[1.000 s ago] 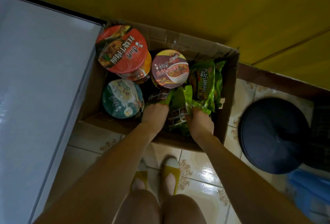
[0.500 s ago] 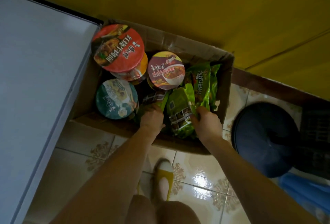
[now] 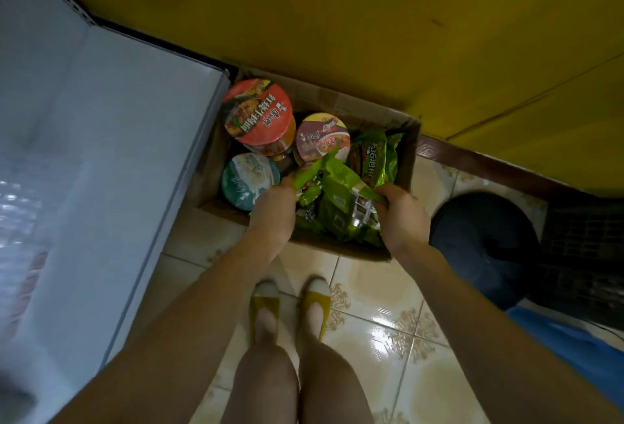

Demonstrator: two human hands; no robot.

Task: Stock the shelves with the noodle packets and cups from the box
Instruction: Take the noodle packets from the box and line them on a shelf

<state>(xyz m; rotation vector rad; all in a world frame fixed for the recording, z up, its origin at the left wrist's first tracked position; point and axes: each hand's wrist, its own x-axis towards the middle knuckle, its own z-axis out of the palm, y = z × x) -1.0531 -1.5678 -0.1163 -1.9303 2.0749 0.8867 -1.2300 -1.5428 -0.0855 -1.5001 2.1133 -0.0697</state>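
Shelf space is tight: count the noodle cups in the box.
4: red-lidded cup far left, orange cup partly under it, maroon-lidded cup mid-box, teal-lidded cup near left. More may lie hidden.

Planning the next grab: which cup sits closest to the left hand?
The teal-lidded cup, beside the left hand; the red cup and maroon cup lie farther back.

1. On the red cup lid [image 3: 258, 112]: large white Chinese characters, upside down, apparently "红烧牛肉面".
2. On the maroon cup lid [image 3: 322, 138]: white characters, too blurred to read.
3. On the upright green packet [image 3: 371, 156]: yellow lettering, illegible.
4. On the held green packet [image 3: 341, 200]: small print, unreadable.
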